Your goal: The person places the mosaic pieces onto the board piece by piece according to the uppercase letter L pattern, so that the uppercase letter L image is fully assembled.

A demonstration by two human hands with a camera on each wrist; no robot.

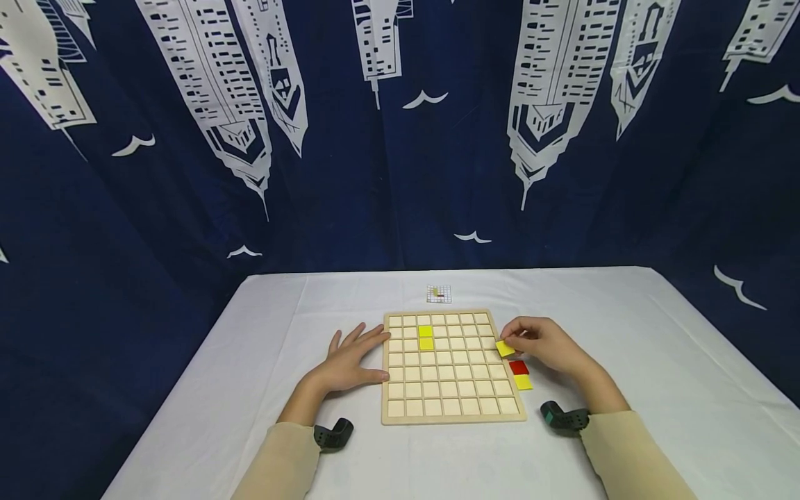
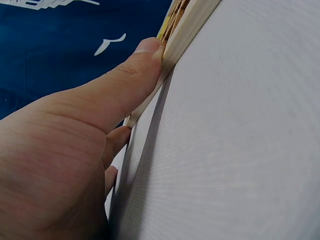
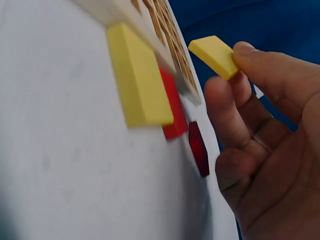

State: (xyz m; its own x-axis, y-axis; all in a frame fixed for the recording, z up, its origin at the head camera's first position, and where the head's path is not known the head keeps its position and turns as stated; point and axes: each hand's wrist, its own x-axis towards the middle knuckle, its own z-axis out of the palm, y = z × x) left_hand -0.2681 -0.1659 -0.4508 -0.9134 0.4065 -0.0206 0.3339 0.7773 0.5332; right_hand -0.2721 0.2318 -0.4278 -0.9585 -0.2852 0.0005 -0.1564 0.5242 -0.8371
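A wooden grid board point(image 1: 453, 419) lies on the white table, with two yellow square tiles point(image 1: 426, 331) in neighbouring cells of one column, near its far side. My left hand point(image 1: 346, 367) rests beside the board with fingers spread; its thumb point(image 2: 135, 70) and fingertips touch the left edge. At the right edge, my right hand point(image 1: 553, 345) pinches a yellow tile point(image 3: 215, 54) between thumb and fingers, raised off the table. Below that hand, a red tile point(image 1: 519, 367) and another yellow tile point(image 1: 523, 382) lie against the board's right side. The right wrist view also shows a darker red tile point(image 3: 198, 149).
A small printed grid card point(image 1: 439, 294) with coloured cells lies beyond the board's far edge. Behind the white table point(image 1: 300, 312) hangs a dark blue cloth point(image 1: 350, 208) with white building and bird prints. A black band point(image 1: 334, 435) is on each wrist.
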